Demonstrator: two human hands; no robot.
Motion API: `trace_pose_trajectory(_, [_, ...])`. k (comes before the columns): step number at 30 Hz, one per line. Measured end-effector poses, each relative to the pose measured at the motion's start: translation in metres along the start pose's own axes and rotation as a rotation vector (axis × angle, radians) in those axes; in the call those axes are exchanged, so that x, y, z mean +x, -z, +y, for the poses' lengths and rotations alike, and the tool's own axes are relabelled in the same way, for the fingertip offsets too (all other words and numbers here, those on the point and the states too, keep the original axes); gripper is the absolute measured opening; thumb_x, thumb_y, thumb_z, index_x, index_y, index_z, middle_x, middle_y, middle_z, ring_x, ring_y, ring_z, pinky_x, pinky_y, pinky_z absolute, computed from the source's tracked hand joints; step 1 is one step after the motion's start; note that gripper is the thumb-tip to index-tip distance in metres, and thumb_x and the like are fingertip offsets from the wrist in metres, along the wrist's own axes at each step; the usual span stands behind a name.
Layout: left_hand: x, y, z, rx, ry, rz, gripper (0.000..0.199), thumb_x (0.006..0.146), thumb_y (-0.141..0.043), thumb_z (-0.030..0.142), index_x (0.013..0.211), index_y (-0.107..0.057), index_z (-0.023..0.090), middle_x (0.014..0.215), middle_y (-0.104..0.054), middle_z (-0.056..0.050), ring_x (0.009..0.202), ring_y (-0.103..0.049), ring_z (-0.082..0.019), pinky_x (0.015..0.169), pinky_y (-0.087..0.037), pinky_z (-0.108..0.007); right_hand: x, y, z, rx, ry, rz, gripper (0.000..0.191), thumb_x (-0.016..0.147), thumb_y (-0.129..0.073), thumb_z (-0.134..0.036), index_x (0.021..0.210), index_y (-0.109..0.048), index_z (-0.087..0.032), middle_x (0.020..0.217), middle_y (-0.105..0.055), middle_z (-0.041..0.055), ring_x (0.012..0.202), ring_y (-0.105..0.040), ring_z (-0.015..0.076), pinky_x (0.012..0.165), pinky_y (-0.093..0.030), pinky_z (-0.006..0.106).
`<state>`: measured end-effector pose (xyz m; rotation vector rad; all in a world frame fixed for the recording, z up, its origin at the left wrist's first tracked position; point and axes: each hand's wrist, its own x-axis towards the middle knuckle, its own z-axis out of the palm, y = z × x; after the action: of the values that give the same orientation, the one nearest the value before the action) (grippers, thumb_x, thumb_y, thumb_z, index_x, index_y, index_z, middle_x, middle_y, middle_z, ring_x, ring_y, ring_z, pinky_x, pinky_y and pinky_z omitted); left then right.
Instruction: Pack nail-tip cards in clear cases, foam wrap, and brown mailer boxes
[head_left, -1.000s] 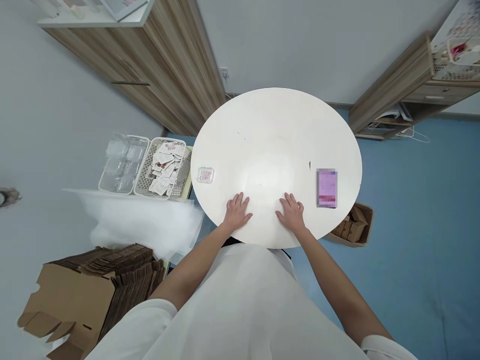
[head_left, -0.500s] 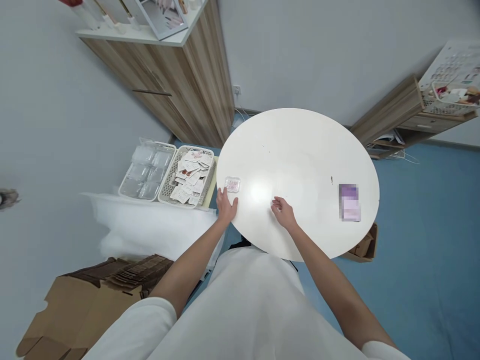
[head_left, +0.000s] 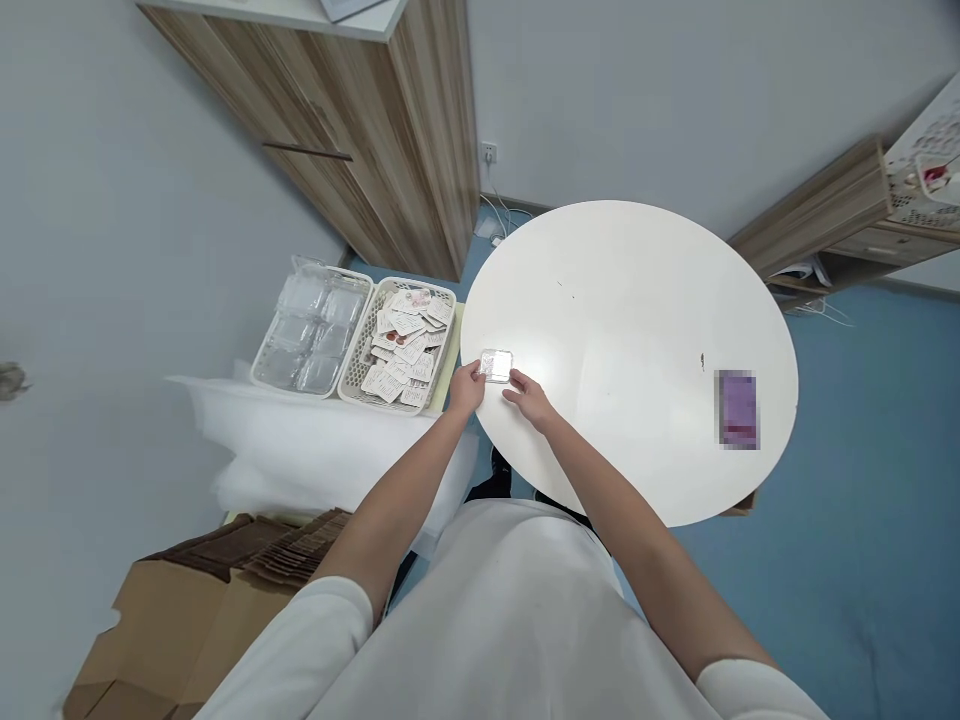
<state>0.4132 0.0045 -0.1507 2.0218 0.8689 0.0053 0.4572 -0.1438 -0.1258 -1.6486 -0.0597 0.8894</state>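
Observation:
A small clear rectangular case is at the left part of the round white table. My left hand pinches the case at its left edge. Close to the right edge of the case is my right hand, its thumb and fingers apart and nothing seen between them. A pale area and some print show through the case.
Left of the table stand a white basket of printed cards and a basket of clear plastic packs. White wrapping sheet and flattened cardboard lie nearer. A blurred purple item rests on the table's right side.
My left hand has closed on the case's left edge. My right hand has moved left, up to the case. The view has shifted, and the case looks paler inside.

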Motion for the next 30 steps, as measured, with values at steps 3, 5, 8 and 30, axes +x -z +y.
trace_pose_trajectory(3, [-0.005,-0.002,0.000,0.001,-0.028,0.005,0.039,0.074,-0.052,0.015,0.113,-0.056,0.015,0.104,-0.060,-0.008,0.087,-0.058,-0.017,0.086,-0.042,-0.032,-0.004,-0.002,0.001,0.018,0.005,0.011,0.059,0.068,-0.060,-0.022,0.124,-0.042,-0.021,0.134,-0.041,0.0064,0.124,-0.037,0.0206,0.100,-0.034,0.039])
trace_pose_trajectory(5, [-0.009,-0.004,0.001,-0.025,-0.058,0.004,0.039,0.074,-0.051,0.015,0.113,-0.056,0.015,0.103,-0.060,-0.008,0.087,-0.057,-0.017,0.086,-0.043,-0.031,-0.009,0.002,0.001,0.031,0.026,0.030,0.059,0.068,-0.060,-0.021,0.124,-0.042,-0.020,0.133,-0.041,0.0070,0.123,-0.038,0.0199,0.101,-0.033,0.038])
trace_pose_trajectory(8, [-0.021,-0.013,0.008,-0.091,-0.119,-0.014,0.041,0.074,-0.048,0.013,0.115,-0.054,0.015,0.103,-0.058,-0.007,0.090,-0.056,-0.015,0.087,-0.043,-0.028,-0.024,0.018,0.005,0.031,0.092,0.073,0.058,0.067,-0.060,-0.020,0.123,-0.044,-0.021,0.133,-0.041,0.0063,0.120,-0.041,0.0182,0.102,-0.032,0.037])
trace_pose_trajectory(30, [-0.153,-0.149,0.079,-0.020,-0.283,-0.462,0.038,0.072,-0.048,0.014,0.107,-0.059,0.022,0.100,-0.060,-0.002,0.089,-0.058,-0.015,0.082,-0.045,-0.027,-0.151,0.216,0.089,-0.338,0.141,0.209,0.034,0.072,-0.053,-0.015,0.105,-0.059,-0.020,0.105,-0.063,0.0062,0.087,-0.062,0.0161,0.080,-0.049,0.033])
